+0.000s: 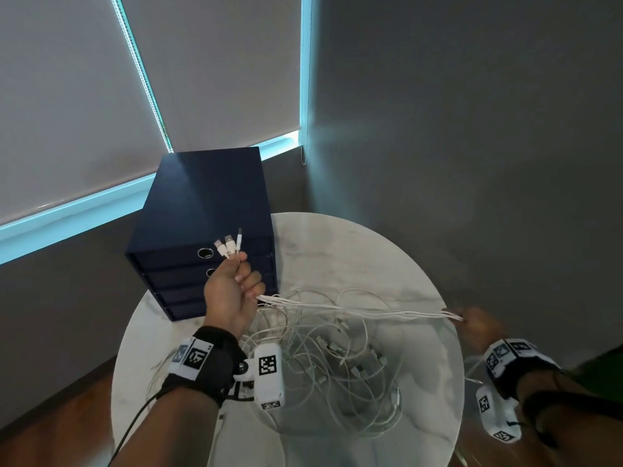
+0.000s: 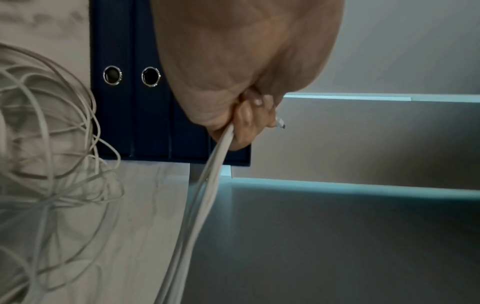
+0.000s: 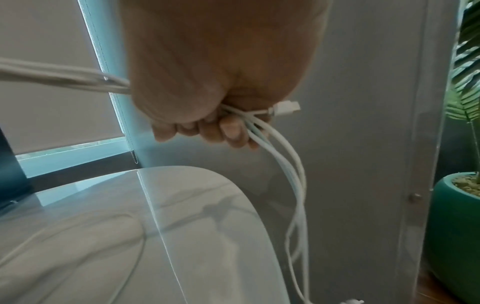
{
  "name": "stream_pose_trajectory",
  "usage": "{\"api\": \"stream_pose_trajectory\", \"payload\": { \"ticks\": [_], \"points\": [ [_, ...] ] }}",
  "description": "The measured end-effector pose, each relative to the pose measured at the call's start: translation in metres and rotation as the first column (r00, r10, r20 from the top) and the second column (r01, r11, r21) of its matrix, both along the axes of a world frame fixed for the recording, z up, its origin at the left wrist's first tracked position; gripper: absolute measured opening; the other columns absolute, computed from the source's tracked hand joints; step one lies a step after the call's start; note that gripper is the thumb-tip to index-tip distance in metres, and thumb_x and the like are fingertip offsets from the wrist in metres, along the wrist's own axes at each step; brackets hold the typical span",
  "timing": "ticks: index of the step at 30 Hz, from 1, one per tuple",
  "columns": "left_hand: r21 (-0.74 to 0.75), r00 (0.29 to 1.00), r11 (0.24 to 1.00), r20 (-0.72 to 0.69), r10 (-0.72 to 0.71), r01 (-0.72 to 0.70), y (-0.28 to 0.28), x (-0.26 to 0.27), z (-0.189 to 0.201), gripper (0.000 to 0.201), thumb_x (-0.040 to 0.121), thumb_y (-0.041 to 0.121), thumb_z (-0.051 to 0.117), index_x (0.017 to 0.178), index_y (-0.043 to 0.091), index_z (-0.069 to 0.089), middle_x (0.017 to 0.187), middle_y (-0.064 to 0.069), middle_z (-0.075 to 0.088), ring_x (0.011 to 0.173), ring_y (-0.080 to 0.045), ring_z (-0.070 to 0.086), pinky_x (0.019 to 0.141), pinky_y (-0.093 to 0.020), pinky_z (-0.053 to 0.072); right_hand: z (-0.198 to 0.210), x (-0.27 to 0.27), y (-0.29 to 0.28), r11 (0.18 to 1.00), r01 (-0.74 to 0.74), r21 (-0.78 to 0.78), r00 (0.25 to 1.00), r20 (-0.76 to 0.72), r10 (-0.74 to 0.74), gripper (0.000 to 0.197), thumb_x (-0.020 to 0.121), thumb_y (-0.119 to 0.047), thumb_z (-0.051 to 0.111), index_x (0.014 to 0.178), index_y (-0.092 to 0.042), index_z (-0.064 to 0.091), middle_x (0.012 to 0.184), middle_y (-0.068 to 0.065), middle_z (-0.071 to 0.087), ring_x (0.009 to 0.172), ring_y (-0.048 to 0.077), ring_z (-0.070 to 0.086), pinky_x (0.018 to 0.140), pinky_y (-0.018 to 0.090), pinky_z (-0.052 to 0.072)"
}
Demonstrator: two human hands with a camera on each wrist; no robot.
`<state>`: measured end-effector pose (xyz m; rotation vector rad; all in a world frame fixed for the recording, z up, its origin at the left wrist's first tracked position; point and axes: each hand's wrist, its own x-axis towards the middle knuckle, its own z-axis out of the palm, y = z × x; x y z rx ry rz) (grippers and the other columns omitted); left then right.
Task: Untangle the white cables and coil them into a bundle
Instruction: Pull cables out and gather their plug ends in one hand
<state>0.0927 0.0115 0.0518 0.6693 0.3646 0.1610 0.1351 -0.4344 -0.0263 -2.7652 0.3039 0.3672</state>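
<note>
The left hand (image 1: 232,294) is raised in front of the dark blue drawer box (image 1: 202,210) and its fingers are curled round several white cables (image 1: 354,311), with three plug ends (image 1: 229,246) standing up out of the fist. From this hand the cables run in a stretched line to the right, above the round marble table (image 1: 337,237). A loose tangle (image 1: 337,365) of more cables lies on the table, to the right of the box. At the table's right edge the right hand (image 1: 478,326) grips the same strands, and their ends hang down past the edge. A potted plant (image 3: 457,205) stands further right of the table.
</note>
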Motion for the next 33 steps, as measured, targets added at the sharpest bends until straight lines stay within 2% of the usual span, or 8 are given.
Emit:
{"api": "stream_pose_trajectory", "payload": {
  "ticks": [4,9,13,18,22,27,31,33],
  "points": [
    [0.069,0.999,0.996,0.01,-0.049,0.048,-0.023,-0.006,-0.004,0.026,0.105,0.013,0.034,0.086,0.014,0.052,0.052,0.006,0.029,0.041,-0.007,0.025,0.038,-0.02,0.025,0.001,0.009,0.001,0.993,0.023,-0.116,1.0,-0.01,-0.024,0.019,0.091,-0.044,0.06,0.1,-0.031,0.071,0.104,0.009,0.071,0.101,0.032,0.066,0.09,0.038,0.052],
    [0.284,0.992,0.952,0.022,-0.127,0.116,-0.054,-0.01,-0.013,0.026,0.108,0.016,0.037,0.089,0.012,0.055,0.053,0.006,0.033,0.044,-0.007,0.03,0.046,-0.022,0.033,-0.009,0.027,0.034,0.974,-0.191,-0.12,0.937,-0.318,0.144,0.053,0.078,-0.027,0.078,0.125,-0.016,0.057,0.128,0.001,0.052,0.124,0.027,0.052,0.1,0.032,0.044],
    [0.521,0.984,0.843,0.028,-0.177,0.137,-0.073,-0.013,-0.021,0.025,0.108,0.016,0.038,0.096,0.008,0.058,0.056,0.005,0.037,0.048,-0.008,0.033,0.049,-0.024,0.037,0.034,0.028,0.11,0.918,-0.318,0.236,0.948,0.104,0.301,0.035,0.09,-0.028,0.066,0.124,-0.022,0.059,0.122,-0.002,0.063,0.111,0.018,0.062,0.099,0.031,0.046],
    [0.63,0.971,0.762,0.053,-0.233,0.149,-0.082,-0.019,-0.024,0.027,0.109,0.014,0.035,0.104,0.003,0.059,0.06,0.001,0.04,0.05,-0.011,0.039,0.05,-0.026,0.043,0.086,0.012,0.202,0.586,-0.46,0.667,0.887,0.379,0.264,0.035,0.095,-0.041,0.053,0.129,-0.032,0.057,0.111,-0.007,0.069,0.101,0.008,0.068,0.096,0.035,0.051],
    [0.677,0.968,0.722,0.058,-0.243,0.141,-0.083,-0.021,-0.021,0.026,0.109,0.014,0.036,0.103,-0.003,0.055,0.063,-0.001,0.048,0.053,-0.012,0.043,0.051,-0.028,0.043,0.099,-0.002,0.241,0.55,-0.526,0.649,0.85,0.417,0.321,0.043,0.095,-0.036,0.055,0.137,-0.028,0.05,0.118,-0.006,0.067,0.097,0.007,0.068,0.094,0.031,0.052],
    [0.651,0.976,0.742,0.005,-0.216,0.16,-0.077,-0.022,-0.023,0.03,0.108,0.009,0.036,0.087,0.005,0.057,0.06,-0.002,0.048,0.051,-0.013,0.043,0.049,-0.028,0.043,0.1,-0.016,0.254,0.552,-0.575,0.604,0.818,0.409,0.404,0.041,0.095,-0.022,0.058,0.136,-0.028,0.05,0.077,-0.002,0.07,0.062,0.014,0.069,0.069,0.03,0.058],
    [0.632,0.959,0.742,-0.005,-0.282,0.221,-0.079,-0.026,-0.022,0.033,0.108,0.01,0.037,0.078,0.006,0.05,0.057,0.004,0.047,0.05,-0.01,0.041,0.049,-0.027,0.044,0.099,-0.008,0.256,0.571,-0.585,0.577,0.811,0.431,0.396,0.037,0.097,-0.025,0.055,0.134,-0.031,0.052,0.119,-0.009,0.065,0.097,0.004,0.065,0.092,0.028,0.053],
    [0.64,0.949,0.724,-0.025,-0.313,0.256,-0.08,-0.028,-0.017,0.034,0.108,0.008,0.035,0.077,0.006,0.05,0.057,0.003,0.044,0.051,-0.011,0.04,0.05,-0.026,0.043,0.099,-0.009,0.26,0.576,-0.608,0.546,0.794,0.43,0.429,0.029,0.097,-0.027,0.055,0.126,-0.026,0.06,0.121,-0.01,0.063,0.099,0.004,0.064,0.091,0.028,0.054]
  ]
}}
